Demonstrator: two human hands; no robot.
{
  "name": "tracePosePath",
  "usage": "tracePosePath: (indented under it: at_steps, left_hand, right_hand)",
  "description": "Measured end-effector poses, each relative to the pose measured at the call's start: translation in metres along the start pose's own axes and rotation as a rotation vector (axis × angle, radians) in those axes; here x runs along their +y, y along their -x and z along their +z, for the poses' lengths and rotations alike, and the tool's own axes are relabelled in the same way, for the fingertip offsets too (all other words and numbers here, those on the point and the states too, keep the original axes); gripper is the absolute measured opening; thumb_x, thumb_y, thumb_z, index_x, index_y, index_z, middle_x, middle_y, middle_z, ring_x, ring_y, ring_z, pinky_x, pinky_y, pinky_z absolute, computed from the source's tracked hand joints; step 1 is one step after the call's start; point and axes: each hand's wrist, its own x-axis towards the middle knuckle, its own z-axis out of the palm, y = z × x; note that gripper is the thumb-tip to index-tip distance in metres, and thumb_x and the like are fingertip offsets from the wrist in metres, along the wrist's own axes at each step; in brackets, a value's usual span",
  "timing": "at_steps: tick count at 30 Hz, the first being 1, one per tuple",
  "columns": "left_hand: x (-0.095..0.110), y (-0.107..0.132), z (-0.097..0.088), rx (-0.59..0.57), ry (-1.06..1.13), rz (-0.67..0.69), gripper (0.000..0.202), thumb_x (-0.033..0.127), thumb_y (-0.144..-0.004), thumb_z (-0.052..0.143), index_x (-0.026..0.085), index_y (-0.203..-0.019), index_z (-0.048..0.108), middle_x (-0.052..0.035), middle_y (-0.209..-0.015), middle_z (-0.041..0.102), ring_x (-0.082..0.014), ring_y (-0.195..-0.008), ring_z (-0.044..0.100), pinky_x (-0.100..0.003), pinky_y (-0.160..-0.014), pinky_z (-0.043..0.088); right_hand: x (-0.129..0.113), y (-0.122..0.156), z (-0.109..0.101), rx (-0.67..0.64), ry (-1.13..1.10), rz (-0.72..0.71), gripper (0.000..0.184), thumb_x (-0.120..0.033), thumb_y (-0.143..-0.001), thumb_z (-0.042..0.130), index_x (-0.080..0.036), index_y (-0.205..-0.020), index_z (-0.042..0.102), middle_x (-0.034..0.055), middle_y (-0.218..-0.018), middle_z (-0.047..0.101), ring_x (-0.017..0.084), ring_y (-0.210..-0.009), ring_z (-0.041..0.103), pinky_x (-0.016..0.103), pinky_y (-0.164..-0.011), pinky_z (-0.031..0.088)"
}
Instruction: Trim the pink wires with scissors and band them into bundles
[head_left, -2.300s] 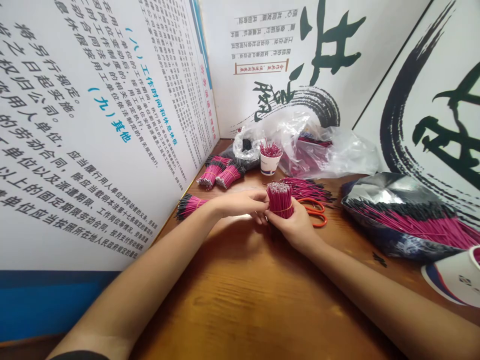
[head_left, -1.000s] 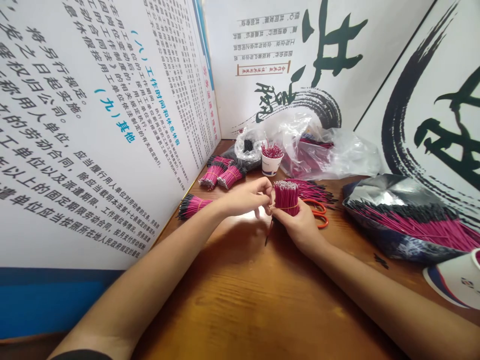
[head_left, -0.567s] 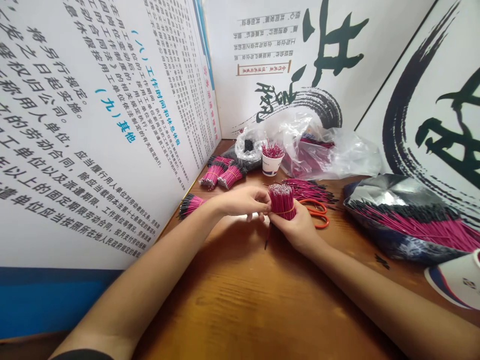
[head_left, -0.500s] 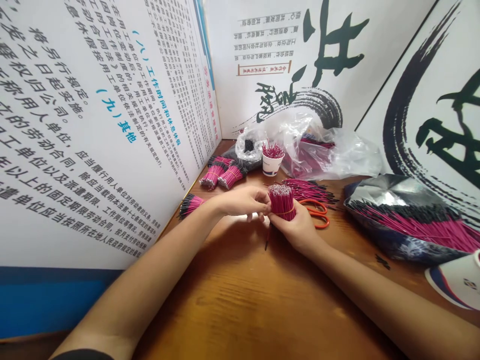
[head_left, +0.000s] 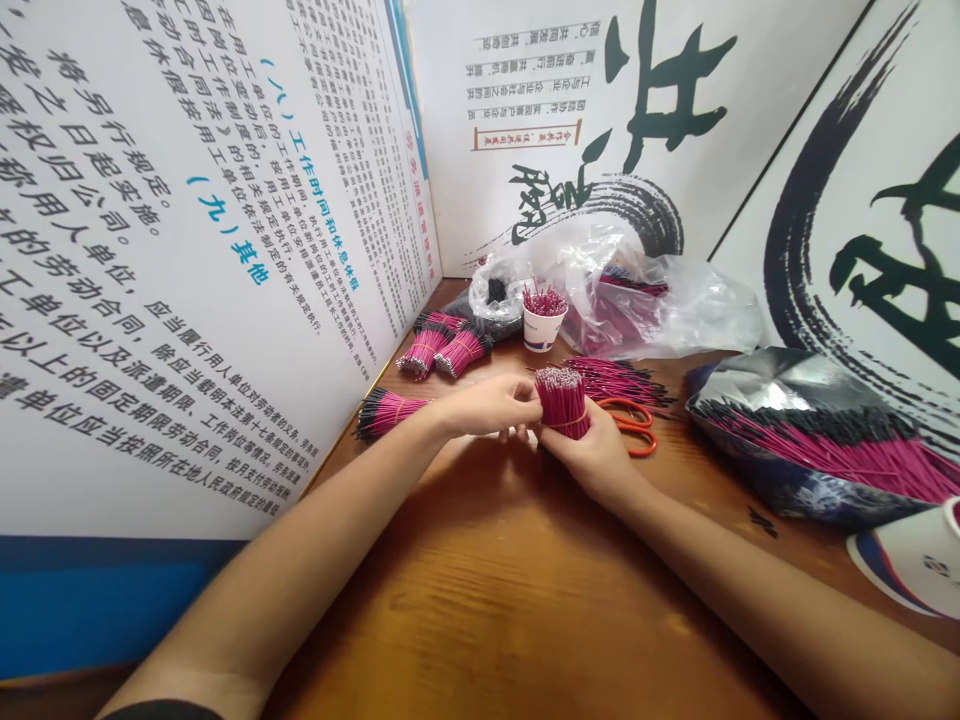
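My right hand (head_left: 596, 458) is wrapped round an upright bundle of magenta wires (head_left: 562, 402), tied with an orange rubber band, bare silvery tips upward. My left hand (head_left: 495, 402) is closed in a pinch at the bundle's left side, thumb and fingertips close to the wires. Whatever lies between those fingertips is too small to make out. Behind the bundle, loose magenta wires with black ends (head_left: 619, 382) lie spread on the table. Orange-handled scissors (head_left: 643, 437) rest just right of the bundle, partly hidden by my right hand and the wires.
Banded wire bundles (head_left: 459, 350) lie at the back left, another bundle (head_left: 390, 410) nearer. A paper cup of wires (head_left: 544, 332) stands before a clear plastic bag (head_left: 690, 310). Right are an open bag of wires (head_left: 787, 480) and a larger cup (head_left: 911, 560). Printed boards (head_left: 225, 330) enclose the table.
The black-tipped wire that hung below the bundle no longer shows there. Both hands stay almost in place, with the left still pinched against the bundle's side.
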Motion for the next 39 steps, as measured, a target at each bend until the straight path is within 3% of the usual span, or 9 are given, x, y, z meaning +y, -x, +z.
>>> tracePosePath:
  at_steps: [5,10,23,29,32,35,39]
  left_hand:
    - [0.002,-0.002,0.003,0.16,0.082,-0.001,0.005,0.02,-0.088,0.044,0.018,-0.084,0.045,0.0013,-0.067,0.06,-0.0104,-0.052,0.061,-0.02,-0.045,0.047]
    - [0.003,-0.003,0.005,0.242,0.037,0.017,0.01,0.024,-0.093,0.043,0.019,-0.084,0.042,0.0026,-0.067,0.056,-0.0093,-0.05,0.061,-0.015,-0.039,0.044]
    - [0.005,-0.003,0.007,0.291,0.087,0.131,0.011,0.019,-0.095,0.037,0.021,-0.084,0.036,0.0051,-0.067,0.051,-0.0091,-0.051,0.062,-0.012,-0.035,0.038]
    - [0.003,-0.003,0.004,0.213,0.209,0.126,0.007,0.015,-0.09,0.039,0.021,-0.09,0.036,0.0054,-0.069,0.054,-0.0092,-0.052,0.062,-0.016,-0.042,0.046]
    - [0.005,0.001,0.001,0.118,0.228,0.09,0.015,0.021,-0.087,0.047,0.022,-0.099,0.037,0.0045,-0.072,0.056,-0.0104,-0.056,0.062,-0.022,-0.051,0.053]
    - [0.011,0.008,0.0,0.048,0.147,0.069,0.038,0.037,-0.084,0.059,0.022,-0.111,0.037,-0.001,-0.088,0.061,-0.0122,-0.063,0.063,-0.028,-0.059,0.056]
    - [0.02,0.015,0.008,0.181,-0.157,0.011,0.06,0.06,-0.075,0.066,0.023,-0.115,0.041,-0.0053,-0.096,0.065,-0.0167,-0.068,0.064,-0.028,-0.058,0.05]
  right_hand:
    - [-0.001,0.0,-0.001,0.008,0.009,0.03,0.024,-0.027,-0.066,0.069,-0.017,-0.086,0.061,0.0035,-0.079,0.068,0.019,-0.07,0.06,0.034,-0.07,0.05]
    - [-0.006,0.0,-0.001,-0.002,0.014,0.046,0.021,-0.027,-0.066,0.069,-0.018,-0.084,0.061,0.0024,-0.076,0.067,0.018,-0.067,0.059,0.033,-0.067,0.049]
    - [-0.002,-0.003,-0.003,-0.009,0.015,0.041,0.019,-0.027,-0.067,0.067,-0.019,-0.083,0.061,0.0023,-0.075,0.067,0.018,-0.066,0.059,0.032,-0.064,0.049]
    - [-0.002,-0.002,-0.003,-0.006,-0.008,0.036,0.021,-0.028,-0.069,0.068,-0.018,-0.087,0.063,0.0033,-0.079,0.069,0.019,-0.069,0.061,0.032,-0.067,0.05]
    - [-0.001,-0.002,-0.003,-0.013,-0.002,0.031,0.021,-0.028,-0.069,0.069,-0.018,-0.085,0.062,0.0034,-0.079,0.069,0.019,-0.069,0.061,0.033,-0.068,0.05]
    - [-0.001,-0.002,-0.002,-0.021,0.018,0.018,0.023,-0.027,-0.069,0.069,-0.017,-0.087,0.061,0.004,-0.08,0.069,0.02,-0.071,0.062,0.033,-0.069,0.05]
    - [-0.003,-0.001,0.001,-0.071,0.053,-0.038,0.024,-0.023,-0.071,0.064,-0.016,-0.094,0.061,0.0055,-0.088,0.069,0.021,-0.079,0.064,0.033,-0.074,0.051]
